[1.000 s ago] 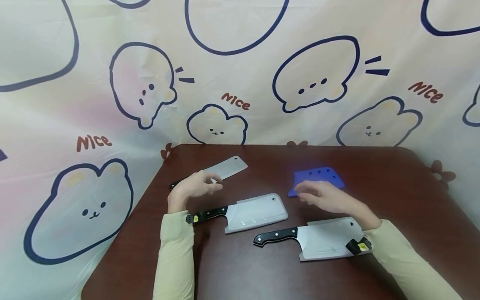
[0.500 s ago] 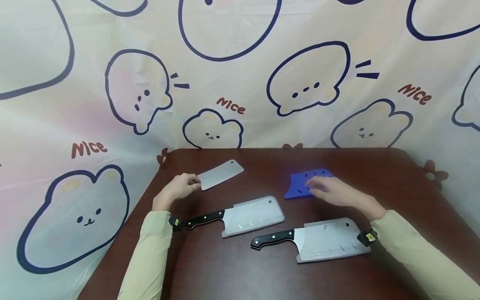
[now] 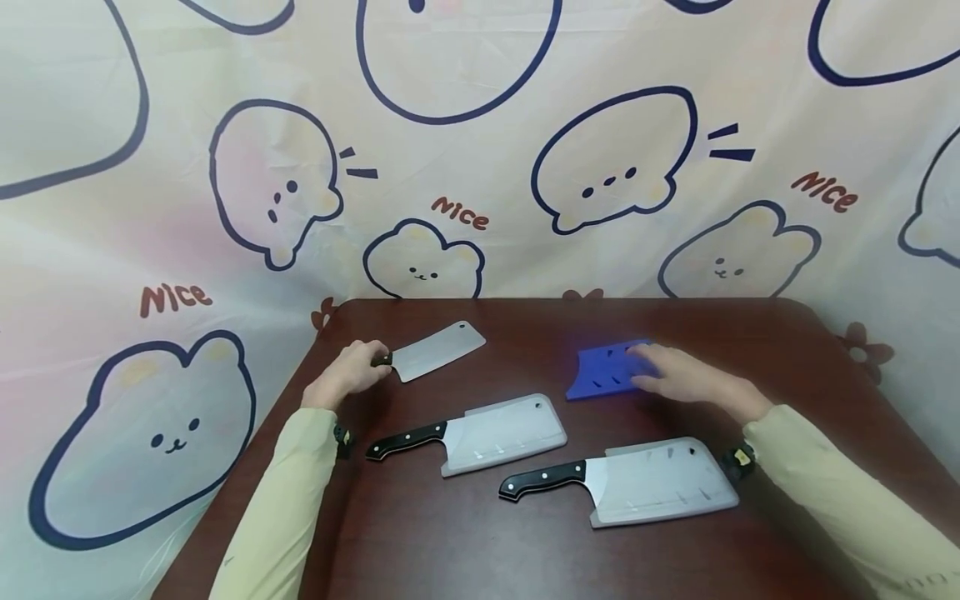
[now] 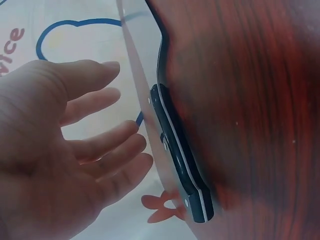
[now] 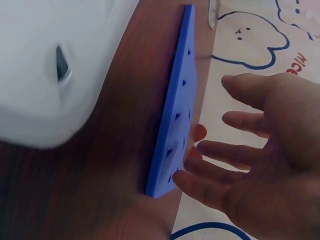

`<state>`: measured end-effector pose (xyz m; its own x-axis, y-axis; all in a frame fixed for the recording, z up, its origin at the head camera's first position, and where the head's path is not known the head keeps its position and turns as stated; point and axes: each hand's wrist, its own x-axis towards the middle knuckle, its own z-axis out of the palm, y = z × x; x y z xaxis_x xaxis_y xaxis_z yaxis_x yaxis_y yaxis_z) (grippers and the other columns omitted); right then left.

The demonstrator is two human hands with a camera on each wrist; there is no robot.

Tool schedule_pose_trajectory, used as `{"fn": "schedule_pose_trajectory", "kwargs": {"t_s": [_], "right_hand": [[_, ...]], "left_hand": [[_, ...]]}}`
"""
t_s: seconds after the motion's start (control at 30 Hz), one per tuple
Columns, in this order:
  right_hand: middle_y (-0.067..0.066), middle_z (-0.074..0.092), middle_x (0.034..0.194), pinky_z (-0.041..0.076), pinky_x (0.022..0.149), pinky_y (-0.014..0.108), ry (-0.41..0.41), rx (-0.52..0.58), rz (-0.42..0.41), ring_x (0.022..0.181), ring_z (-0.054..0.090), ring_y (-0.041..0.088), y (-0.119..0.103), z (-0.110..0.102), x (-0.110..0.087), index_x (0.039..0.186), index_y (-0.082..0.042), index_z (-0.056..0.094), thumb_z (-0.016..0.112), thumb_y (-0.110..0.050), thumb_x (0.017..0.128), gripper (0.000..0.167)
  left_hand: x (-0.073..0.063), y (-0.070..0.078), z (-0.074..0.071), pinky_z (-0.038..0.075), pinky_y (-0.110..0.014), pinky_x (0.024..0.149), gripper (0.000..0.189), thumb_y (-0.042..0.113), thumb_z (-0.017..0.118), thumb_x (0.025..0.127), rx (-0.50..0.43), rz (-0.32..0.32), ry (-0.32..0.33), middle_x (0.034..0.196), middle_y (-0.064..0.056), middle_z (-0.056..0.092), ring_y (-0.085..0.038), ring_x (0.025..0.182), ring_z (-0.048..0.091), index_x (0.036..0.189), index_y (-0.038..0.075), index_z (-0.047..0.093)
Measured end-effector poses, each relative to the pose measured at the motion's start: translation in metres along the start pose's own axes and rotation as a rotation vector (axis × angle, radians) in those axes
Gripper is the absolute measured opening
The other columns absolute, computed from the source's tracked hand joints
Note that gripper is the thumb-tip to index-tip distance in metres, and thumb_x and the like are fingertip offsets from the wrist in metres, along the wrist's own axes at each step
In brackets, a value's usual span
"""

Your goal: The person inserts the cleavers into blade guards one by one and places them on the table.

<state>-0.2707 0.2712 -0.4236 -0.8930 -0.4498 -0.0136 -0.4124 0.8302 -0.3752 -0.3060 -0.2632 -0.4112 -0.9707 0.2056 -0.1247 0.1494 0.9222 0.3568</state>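
My left hand [image 3: 347, 372] hovers at the handle of a bare-bladed cleaver [image 3: 438, 350] lying at the back left. In the left wrist view, relaxed, spread fingers stand just apart from its black riveted handle [image 4: 175, 150]. A blue blade guard [image 3: 600, 371] with small slots lies at the back right. Beside and over its right end is my right hand [image 3: 686, 377], covering part of it in the head view. The right wrist view has these fingers loosely bent and spread near the guard's end; whether the lowest fingertip touches it I cannot tell.
Two more cleavers with black handles, their blades in pale guards, lie in front: one in the middle [image 3: 502, 433], the other [image 3: 660, 483] nearer and to the right. The brown table [image 3: 420, 542] meets a printed cloth backdrop [image 3: 510, 150] behind.
My left hand has drawn back left and down, from above the cleaver's blade to its handle. The right hand has shifted right along the blue guard, uncovering its left part.
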Motion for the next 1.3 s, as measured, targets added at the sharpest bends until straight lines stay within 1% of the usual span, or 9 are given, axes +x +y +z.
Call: {"fn": "schedule_pose_trajectory", "kwargs": {"t_s": [0.13,0.3,0.43,0.53,0.7,0.93,1.13,1.23,1.3], "right_hand": [[0.021,0.051,0.142,0.044,0.102,0.058,0.005,-0.014,0.013,0.129,0.051,0.041,0.011,0.001,0.005,0.143,-0.003,0.043,0.064,-0.027,0.095,0.058],[0.021,0.047,0.146,0.044,0.102,0.059,0.007,-0.025,0.009,0.131,0.048,0.043,0.021,0.003,0.010,0.147,-0.005,0.037,0.065,-0.032,0.094,0.066],[0.022,0.040,0.151,0.040,0.104,0.061,0.002,-0.002,0.011,0.135,0.042,0.046,0.020,0.005,0.011,0.150,-0.005,0.032,0.067,-0.033,0.092,0.073],[0.024,0.036,0.154,0.038,0.106,0.062,-0.031,0.023,0.038,0.138,0.038,0.047,0.017,0.006,0.009,0.151,-0.003,0.030,0.067,-0.032,0.093,0.075],[0.027,0.040,0.150,0.039,0.105,0.062,-0.077,-0.012,0.067,0.136,0.040,0.049,0.015,0.008,0.008,0.149,0.000,0.034,0.065,-0.031,0.094,0.070],[0.028,0.048,0.136,0.044,0.095,0.066,-0.031,-0.113,0.084,0.121,0.047,0.048,0.018,0.011,0.008,0.144,-0.004,0.043,0.070,-0.034,0.090,0.068],[0.031,0.037,0.143,0.042,0.093,0.070,-0.025,-0.057,0.114,0.125,0.041,0.052,0.033,0.016,0.011,0.152,-0.007,0.028,0.071,-0.045,0.086,0.087],[0.029,0.031,0.151,0.038,0.099,0.070,-0.040,-0.024,0.111,0.133,0.036,0.053,0.039,0.017,0.012,0.155,-0.010,0.019,0.071,-0.048,0.085,0.095],[0.026,0.030,0.154,0.037,0.103,0.068,-0.039,-0.041,0.089,0.137,0.035,0.051,0.040,0.016,0.013,0.157,-0.014,0.017,0.073,-0.050,0.083,0.100]], "left_hand": [[0.002,0.002,-0.002,0.041,-0.061,0.100,0.044,0.022,0.056,0.098,0.016,-0.020,0.003,0.137,-0.028,0.046,-0.044,0.128,0.043,0.137,0.002,0.050],[0.004,0.003,-0.003,0.042,-0.061,0.099,0.048,0.023,0.058,0.098,0.053,-0.061,-0.029,0.138,-0.027,0.044,-0.045,0.127,0.042,0.140,0.002,0.046],[0.005,0.001,-0.002,0.042,-0.062,0.097,0.052,0.024,0.059,0.097,0.060,-0.099,-0.056,0.142,-0.029,0.039,-0.047,0.128,0.040,0.143,0.004,0.043],[0.006,-0.001,0.000,0.042,-0.064,0.097,0.055,0.025,0.059,0.097,0.061,-0.124,-0.078,0.144,-0.030,0.036,-0.048,0.129,0.039,0.145,0.005,0.040],[0.005,-0.004,0.003,0.040,-0.066,0.099,0.057,0.022,0.061,0.096,0.092,-0.153,-0.102,0.146,-0.030,0.037,-0.048,0.130,0.039,0.146,0.006,0.039],[0.003,-0.009,0.005,0.038,-0.068,0.100,0.058,0.016,0.061,0.095,0.114,-0.153,-0.109,0.147,-0.029,0.038,-0.050,0.132,0.039,0.147,0.007,0.038],[0.000,-0.016,0.007,0.042,-0.063,0.097,0.052,0.011,0.055,0.096,0.135,-0.142,-0.119,0.143,-0.029,0.043,-0.046,0.126,0.047,0.146,0.004,0.040],[-0.002,-0.016,0.006,0.048,-0.055,0.089,0.048,0.007,0.052,0.096,0.150,-0.124,-0.146,0.139,-0.029,0.047,-0.042,0.119,0.053,0.143,0.001,0.042],[-0.003,-0.016,0.005,0.048,-0.052,0.087,0.047,0.005,0.050,0.096,0.167,-0.117,-0.168,0.138,-0.029,0.048,-0.041,0.118,0.054,0.142,0.001,0.043]]}}
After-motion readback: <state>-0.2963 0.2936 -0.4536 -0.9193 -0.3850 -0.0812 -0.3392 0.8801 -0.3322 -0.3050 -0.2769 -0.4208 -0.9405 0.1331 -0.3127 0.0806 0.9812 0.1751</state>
